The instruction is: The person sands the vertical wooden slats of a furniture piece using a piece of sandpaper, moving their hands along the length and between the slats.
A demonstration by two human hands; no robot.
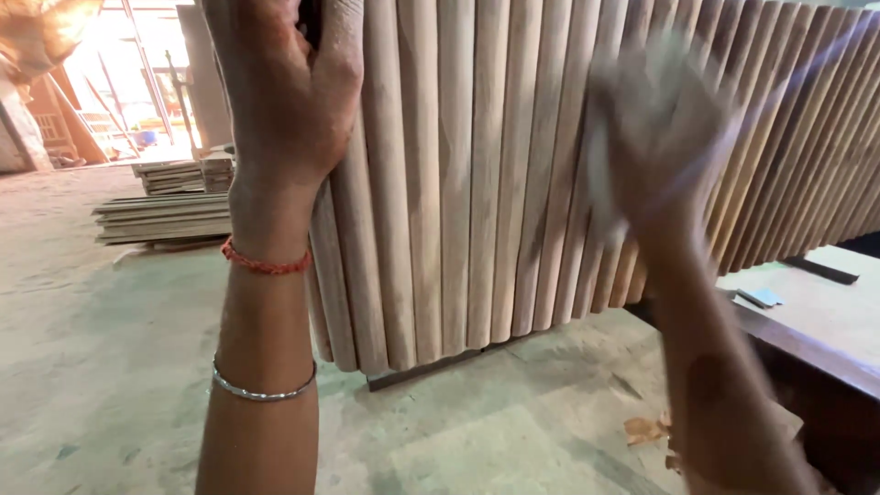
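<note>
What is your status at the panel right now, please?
Left hand gripping fluted panel edge. Right hand blurred against its face, grip unclear. Nothing in the way.

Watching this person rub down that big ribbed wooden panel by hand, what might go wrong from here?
1. The left hand grips the edge of the ribbed wooden panel, which seems to stand on its lower edge; if that grip slips, it might tip.
2. The right hand is blurred with fast motion against the ribs, so splinters or scraped skin seem possible.
3. Stacked boards lie on the dusty floor behind, a possible trip hazard.
</note>
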